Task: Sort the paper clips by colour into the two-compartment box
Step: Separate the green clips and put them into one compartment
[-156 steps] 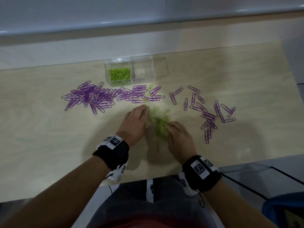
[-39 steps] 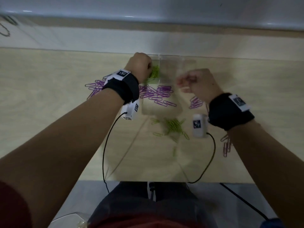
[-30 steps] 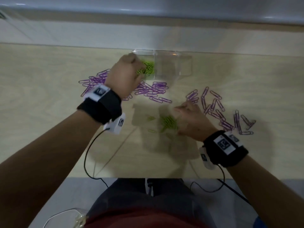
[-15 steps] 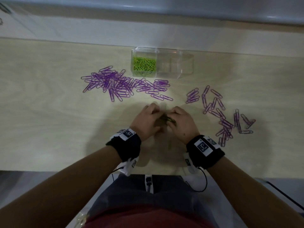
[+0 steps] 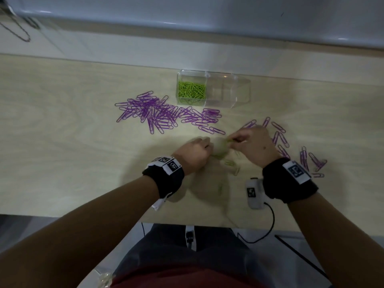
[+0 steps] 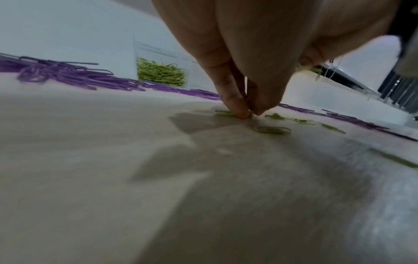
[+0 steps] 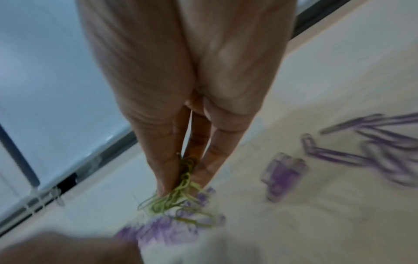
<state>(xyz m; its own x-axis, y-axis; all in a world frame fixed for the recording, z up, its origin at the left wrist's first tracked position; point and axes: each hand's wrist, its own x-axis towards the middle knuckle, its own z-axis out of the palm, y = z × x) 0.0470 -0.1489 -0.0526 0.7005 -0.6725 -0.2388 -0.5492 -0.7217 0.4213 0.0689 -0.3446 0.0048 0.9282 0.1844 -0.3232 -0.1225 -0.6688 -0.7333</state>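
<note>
green clips (image 7: 178, 201) in 2 hands (image 5: 254, 145)

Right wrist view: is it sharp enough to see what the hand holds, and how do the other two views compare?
Right wrist view: motion-blurred, yet green clips show, pinched by the right hand. Left wrist view: sharper near the left hand's fingertips, with a soft, shadowed foreground. Head view: dim, and both hands smear over the table.

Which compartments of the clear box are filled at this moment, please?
Only the left compartment of the box is filled, with green clips. The right compartment looks empty; the purple clips lie on the table.
</note>
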